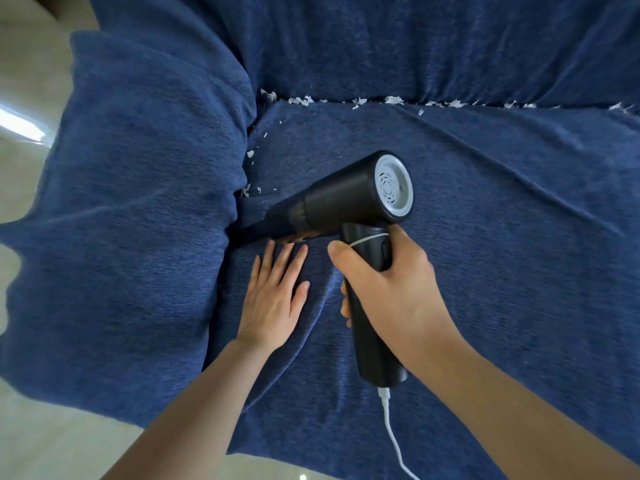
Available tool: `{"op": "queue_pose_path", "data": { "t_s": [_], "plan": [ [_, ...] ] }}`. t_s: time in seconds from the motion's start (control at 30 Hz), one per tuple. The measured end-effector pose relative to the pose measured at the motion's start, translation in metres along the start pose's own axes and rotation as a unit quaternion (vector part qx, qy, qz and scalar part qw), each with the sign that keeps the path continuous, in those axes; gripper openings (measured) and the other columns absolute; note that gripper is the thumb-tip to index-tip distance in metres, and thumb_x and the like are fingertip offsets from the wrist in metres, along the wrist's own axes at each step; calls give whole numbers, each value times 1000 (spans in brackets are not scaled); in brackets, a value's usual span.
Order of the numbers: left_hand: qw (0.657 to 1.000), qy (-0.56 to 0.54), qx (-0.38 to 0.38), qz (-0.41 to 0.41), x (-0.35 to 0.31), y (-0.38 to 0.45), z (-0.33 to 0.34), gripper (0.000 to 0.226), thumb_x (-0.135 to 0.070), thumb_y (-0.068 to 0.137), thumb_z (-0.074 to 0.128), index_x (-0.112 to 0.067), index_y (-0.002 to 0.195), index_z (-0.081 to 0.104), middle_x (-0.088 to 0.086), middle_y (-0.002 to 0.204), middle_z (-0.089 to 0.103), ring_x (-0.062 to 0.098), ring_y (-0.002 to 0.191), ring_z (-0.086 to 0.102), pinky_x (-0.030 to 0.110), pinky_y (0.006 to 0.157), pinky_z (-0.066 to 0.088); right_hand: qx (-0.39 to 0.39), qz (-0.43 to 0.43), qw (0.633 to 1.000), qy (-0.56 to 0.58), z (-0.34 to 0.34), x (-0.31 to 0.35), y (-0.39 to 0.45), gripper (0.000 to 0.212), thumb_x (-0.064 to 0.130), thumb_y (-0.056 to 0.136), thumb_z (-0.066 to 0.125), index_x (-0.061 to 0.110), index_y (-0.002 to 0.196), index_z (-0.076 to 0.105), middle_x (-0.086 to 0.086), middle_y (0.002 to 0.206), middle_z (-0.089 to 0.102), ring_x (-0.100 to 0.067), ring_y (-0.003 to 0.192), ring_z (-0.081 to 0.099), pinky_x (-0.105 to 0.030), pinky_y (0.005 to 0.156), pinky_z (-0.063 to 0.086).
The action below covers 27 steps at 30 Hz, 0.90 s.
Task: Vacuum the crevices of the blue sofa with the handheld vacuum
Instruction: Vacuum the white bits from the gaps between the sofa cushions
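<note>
The blue sofa [485, 220] fills the view, its seat in the middle and its armrest [138, 202] on the left. My right hand [388, 285] grips the handle of a black handheld vacuum [339, 199]. Its narrow nozzle points left into the crevice between seat and armrest [235, 233]. My left hand [273, 292] lies flat on the seat just below the nozzle, fingers spread. White paper scraps [301, 100] line the crevice along the backrest, and a few more scraps [246, 190] sit in the armrest crevice above the nozzle.
A white cable [393, 434] runs from the vacuum handle's base down toward the bottom edge. Pale floor [31, 98] shows at the left and bottom left. The backrest [415, 39] rises at the top.
</note>
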State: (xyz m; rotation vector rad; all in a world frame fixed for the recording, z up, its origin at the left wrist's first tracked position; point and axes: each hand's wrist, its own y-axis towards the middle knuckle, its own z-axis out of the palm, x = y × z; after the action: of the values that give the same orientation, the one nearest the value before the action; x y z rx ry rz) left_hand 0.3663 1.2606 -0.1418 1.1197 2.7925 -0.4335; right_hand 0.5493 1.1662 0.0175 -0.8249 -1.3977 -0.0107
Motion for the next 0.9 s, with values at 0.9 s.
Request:
{"op": "queue_pose_path", "data": {
  "t_s": [0.9],
  "plan": [
    [1000, -13, -4, 16, 6, 20, -11, 58, -42, 99, 25, -25, 154, 14, -1, 163, 10, 23, 151, 0, 47, 122, 10, -32, -1, 999, 13, 3, 17, 16, 15, 32, 83, 70, 25, 80, 57, -3, 59, 66, -19, 46, 65, -33, 52, 57]
  ]
}}
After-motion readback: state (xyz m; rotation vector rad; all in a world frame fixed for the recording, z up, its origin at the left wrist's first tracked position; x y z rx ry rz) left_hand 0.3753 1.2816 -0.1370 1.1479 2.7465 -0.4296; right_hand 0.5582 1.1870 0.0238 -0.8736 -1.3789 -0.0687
